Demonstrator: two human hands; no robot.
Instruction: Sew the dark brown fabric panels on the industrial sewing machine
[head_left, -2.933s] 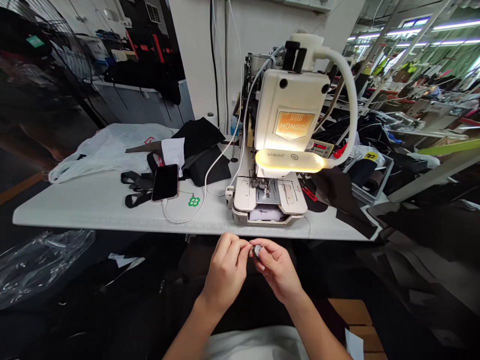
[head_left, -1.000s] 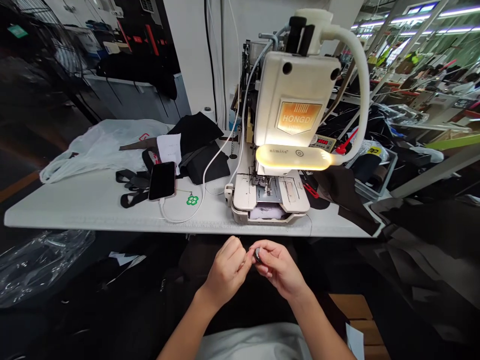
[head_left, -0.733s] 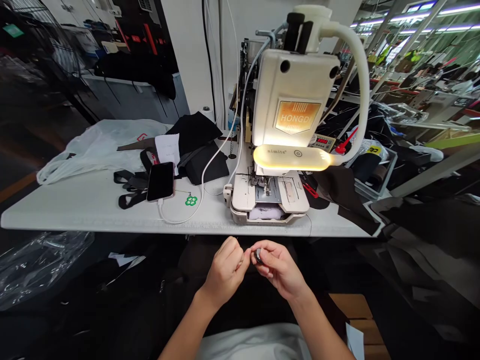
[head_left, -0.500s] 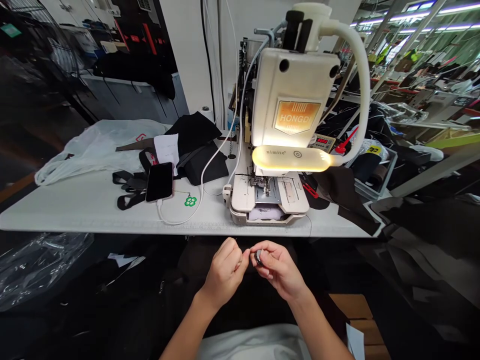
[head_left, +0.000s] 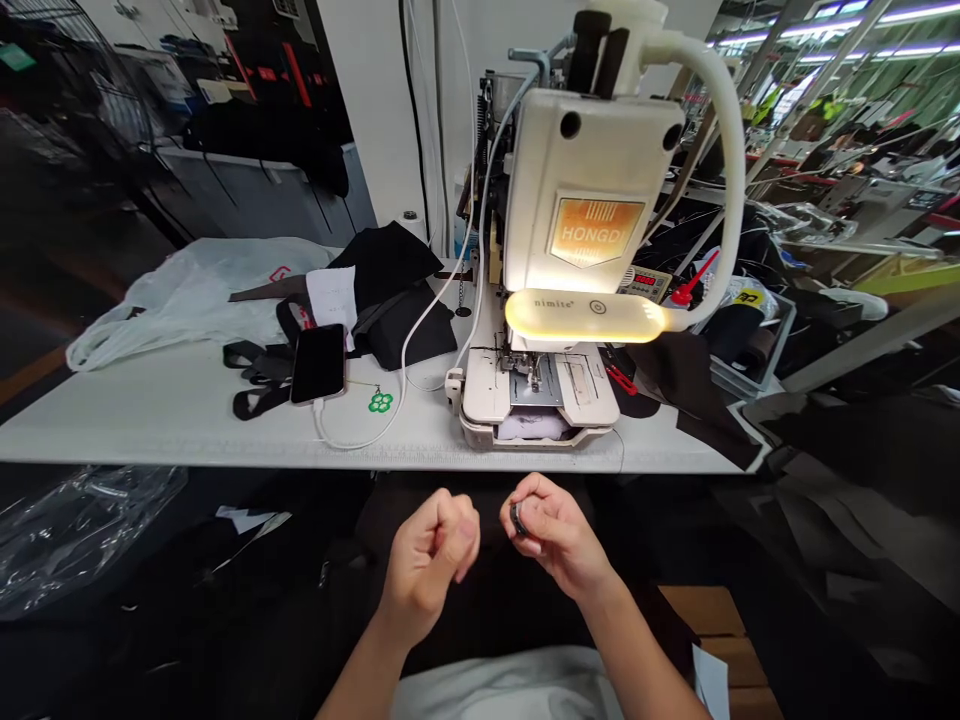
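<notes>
My right hand (head_left: 556, 532) pinches a small, round, shiny dark metal bobbin case (head_left: 518, 517) between thumb and fingers. To its left, my left hand (head_left: 435, 555) is closed, thumb pressed against curled fingers. Whatever it may hold, such as a thread, is too fine or hidden to make out. A gap separates the two hands, both held in front of the table edge over my lap. Beyond them stands a white sewing machine (head_left: 589, 190), its needle area lit by a lamp (head_left: 585, 316). White material (head_left: 532, 426) shows in the opening under its bed.
On the table (head_left: 187, 430) lie a phone (head_left: 319, 363) with a white cable, black straps (head_left: 259, 375), dark fabric pieces (head_left: 409, 320), a green flower-shaped charm (head_left: 380, 401) and a plastic bag (head_left: 187, 290). Red-handled snips (head_left: 621, 378) and dark cloth (head_left: 690, 390) lie right of the machine.
My left hand has moved left and away from the right hand, turning as it went; their fingertips were nearly touching before. My right hand has barely moved and keeps the bobbin case.
</notes>
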